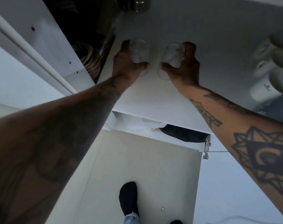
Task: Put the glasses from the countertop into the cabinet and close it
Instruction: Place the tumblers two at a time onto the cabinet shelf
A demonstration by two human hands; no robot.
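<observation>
I see both arms stretched forward, left hand (127, 62) wrapped round a clear glass (140, 50), right hand (184, 67) gripping a second glass (172, 55), glasses side by side on the white shelf (153, 96), hands near, not touching

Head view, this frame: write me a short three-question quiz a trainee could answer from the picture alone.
1. True or false: the left hand and the right hand each grip a clear glass.
2. Multiple choice: where is the cabinet hinge? A) above the hands B) below the right forearm, on the white panel edge C) on the floor beside the foot
3. Fill in: the foot at the bottom of the picture wears a ____ sock.

Key
1. True: the left glass and the right glass are each held in their own hand, side by side and apart.
2. B
3. black
</observation>
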